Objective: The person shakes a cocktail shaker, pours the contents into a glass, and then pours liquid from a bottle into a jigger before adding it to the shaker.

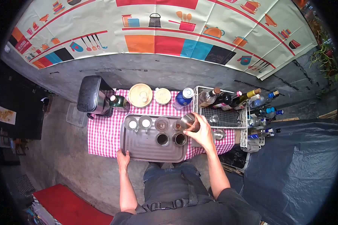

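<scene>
My right hand (201, 131) is wrapped round a metal cup (189, 122), held tilted over the right side of a dark tray (141, 150). Below the metal cup sits a partly covered glass (177, 126). Two glasses with dark contents, one left (162, 139) and one right (180, 139), stand nearer me. At the tray's left are two glass mugs with white contents (132, 124) (145, 123), and beside them a glass (162, 124) with brown contents. My left hand (123, 158) holds the tray's front left corner.
Behind the tray stand a black and silver machine (89, 94), a green bottle (119, 102), wooden-lidded containers (140, 95) and a blue bottle (183, 98). Wire baskets (244, 129) of bottles are at the right. A small metal pot (219, 134) lies beyond my right hand.
</scene>
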Available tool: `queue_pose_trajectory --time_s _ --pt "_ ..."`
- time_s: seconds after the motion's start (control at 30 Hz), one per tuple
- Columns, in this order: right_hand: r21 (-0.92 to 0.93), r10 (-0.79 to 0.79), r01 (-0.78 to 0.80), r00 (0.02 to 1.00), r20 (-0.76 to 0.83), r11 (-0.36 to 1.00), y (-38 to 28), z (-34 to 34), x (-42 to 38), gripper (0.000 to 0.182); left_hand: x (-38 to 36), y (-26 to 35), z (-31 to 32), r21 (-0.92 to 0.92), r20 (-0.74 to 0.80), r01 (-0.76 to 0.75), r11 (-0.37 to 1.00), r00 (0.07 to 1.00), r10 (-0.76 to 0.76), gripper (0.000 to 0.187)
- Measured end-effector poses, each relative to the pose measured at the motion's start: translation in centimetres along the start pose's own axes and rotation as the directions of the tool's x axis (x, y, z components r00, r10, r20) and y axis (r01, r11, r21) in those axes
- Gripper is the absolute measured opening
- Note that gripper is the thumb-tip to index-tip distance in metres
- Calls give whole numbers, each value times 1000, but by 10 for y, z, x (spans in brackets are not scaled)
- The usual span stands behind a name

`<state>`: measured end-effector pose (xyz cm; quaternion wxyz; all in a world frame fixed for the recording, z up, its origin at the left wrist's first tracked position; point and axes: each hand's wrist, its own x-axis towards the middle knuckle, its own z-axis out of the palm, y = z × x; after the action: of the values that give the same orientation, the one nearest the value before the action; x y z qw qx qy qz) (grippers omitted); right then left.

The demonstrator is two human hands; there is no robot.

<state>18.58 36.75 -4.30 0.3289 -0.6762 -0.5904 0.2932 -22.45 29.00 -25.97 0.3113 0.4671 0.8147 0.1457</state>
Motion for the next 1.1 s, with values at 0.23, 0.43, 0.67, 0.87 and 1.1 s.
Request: queue_pose_trajectory --time_s 0.23,0.43,0.67,0.87,1.1 --pt "-197 -20 6 997 -70 980 31 -12 -11 88 -2 9 -5 39 21 -3 999 1000 3 60" --pt "-333 -20 -1 998 -60 943 41 -9 -14 86 1 1 -1 44 18 -23 999 1000 22 60" --pt "-374 -26 12 999 -31 927 34 -3 -13 85 0 2 0 46 20 -2 999 1000 1 61" --pt "-380 -39 30 999 -16 925 34 -2 -12 84 0 1 0 42 26 8 999 1000 -9 61" --pt "-401 -35 25 999 -17 916 32 -4 -12 85 -2 3 0 33 18 6 999 1000 -6 62"
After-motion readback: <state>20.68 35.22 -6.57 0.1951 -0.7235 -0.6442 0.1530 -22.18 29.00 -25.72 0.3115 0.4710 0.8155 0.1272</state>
